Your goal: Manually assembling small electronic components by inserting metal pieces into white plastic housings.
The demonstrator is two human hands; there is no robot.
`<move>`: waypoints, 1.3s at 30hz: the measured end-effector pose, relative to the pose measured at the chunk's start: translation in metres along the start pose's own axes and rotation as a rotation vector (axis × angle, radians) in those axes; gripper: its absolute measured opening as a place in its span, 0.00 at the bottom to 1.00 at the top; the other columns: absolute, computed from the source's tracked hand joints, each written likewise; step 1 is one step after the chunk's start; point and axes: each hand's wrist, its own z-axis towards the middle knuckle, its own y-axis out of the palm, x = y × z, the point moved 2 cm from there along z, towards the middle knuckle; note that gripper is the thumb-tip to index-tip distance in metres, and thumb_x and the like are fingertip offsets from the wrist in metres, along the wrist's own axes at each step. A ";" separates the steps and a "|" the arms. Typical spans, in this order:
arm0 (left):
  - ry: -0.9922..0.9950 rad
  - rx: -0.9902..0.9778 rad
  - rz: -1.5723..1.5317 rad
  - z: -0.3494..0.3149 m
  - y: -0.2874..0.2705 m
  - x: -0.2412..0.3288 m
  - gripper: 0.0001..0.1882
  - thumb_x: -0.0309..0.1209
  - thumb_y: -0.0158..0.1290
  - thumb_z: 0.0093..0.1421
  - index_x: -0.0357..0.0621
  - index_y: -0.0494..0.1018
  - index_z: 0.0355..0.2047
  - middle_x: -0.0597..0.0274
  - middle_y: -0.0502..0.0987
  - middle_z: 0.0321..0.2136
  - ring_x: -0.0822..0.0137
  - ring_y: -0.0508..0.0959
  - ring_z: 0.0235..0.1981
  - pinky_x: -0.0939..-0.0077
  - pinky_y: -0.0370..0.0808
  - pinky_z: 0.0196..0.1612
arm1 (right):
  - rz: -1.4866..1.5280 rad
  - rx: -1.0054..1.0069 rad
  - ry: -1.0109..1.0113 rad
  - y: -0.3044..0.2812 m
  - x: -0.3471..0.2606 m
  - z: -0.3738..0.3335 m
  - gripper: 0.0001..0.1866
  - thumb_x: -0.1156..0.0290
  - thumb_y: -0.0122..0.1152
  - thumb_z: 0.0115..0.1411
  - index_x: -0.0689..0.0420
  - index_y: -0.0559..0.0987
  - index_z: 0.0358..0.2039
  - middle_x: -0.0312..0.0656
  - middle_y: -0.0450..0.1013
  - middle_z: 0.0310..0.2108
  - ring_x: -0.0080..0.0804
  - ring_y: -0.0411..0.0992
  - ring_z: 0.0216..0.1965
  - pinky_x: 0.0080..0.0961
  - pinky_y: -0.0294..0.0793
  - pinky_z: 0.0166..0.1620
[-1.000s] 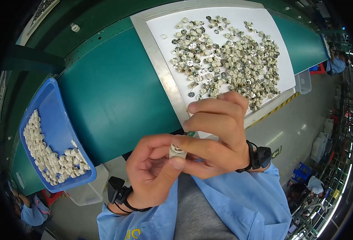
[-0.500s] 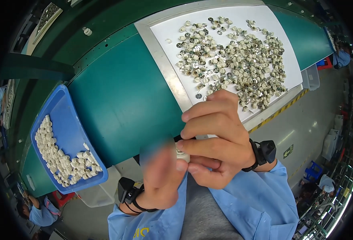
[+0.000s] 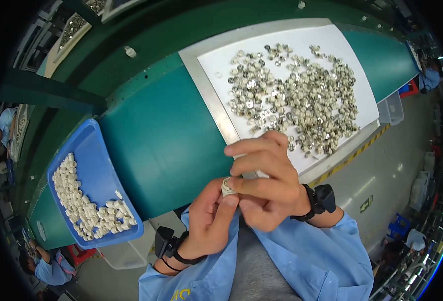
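Note:
A small white cylindrical part (image 3: pixel 227 187) with a ringed end stands in front of my chest. My left hand (image 3: pixel 206 220) pinches it between thumb and fingers. From the other side my right hand (image 3: pixel 271 183) closes on the same part, its index fingertip at the top and its thumb beside it; the other fingers are bent above. Whether the right fingertips also hold something smaller is hidden. Beyond my right hand, a metal-framed white board (image 3: pixel 216 62) carries many small cream-and-metal pieces (image 3: pixel 317 100).
At the left a blue tray (image 3: pixel 93 175) holds many white cylindrical parts (image 3: pixel 98 215). It rests on a green work surface (image 3: pixel 163 135). A loose white part (image 3: pixel 130 51) lies on the green ledge behind. Clear plastic bins (image 3: pixel 392 108) stand below the edge. Co-workers are at both sides.
My left hand, blurred before, has come to rest around the white part and turned a little. The view has shifted, so tray and board appear slightly lower.

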 end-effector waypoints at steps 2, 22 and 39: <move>0.015 -0.013 0.097 0.006 -0.005 0.004 0.15 0.27 0.48 0.70 0.31 0.69 0.54 0.58 0.79 0.39 0.73 0.76 0.38 0.78 0.73 0.43 | 0.081 0.021 0.178 -0.008 0.003 0.014 0.09 0.72 0.60 0.48 0.61 0.80 0.30 0.41 0.75 0.30 0.42 0.76 0.33 0.37 0.67 0.39; 0.249 0.071 0.695 0.062 -0.057 0.033 0.19 0.23 0.58 0.60 0.34 0.73 0.52 0.50 0.82 0.41 0.54 0.79 0.40 0.64 0.74 0.46 | -0.560 -0.128 0.537 -0.080 0.336 0.174 0.15 0.63 0.67 0.54 0.60 0.82 0.38 0.41 0.81 0.32 0.35 0.80 0.36 0.30 0.77 0.42; 0.267 0.511 0.827 -0.093 -0.147 0.095 0.13 0.23 0.51 0.65 0.36 0.75 0.49 0.53 0.82 0.37 0.64 0.79 0.39 0.73 0.74 0.46 | -0.494 -0.624 0.493 -0.084 0.088 0.051 0.21 0.62 0.68 0.56 0.63 0.78 0.44 0.45 0.74 0.39 0.46 0.74 0.39 0.36 0.74 0.43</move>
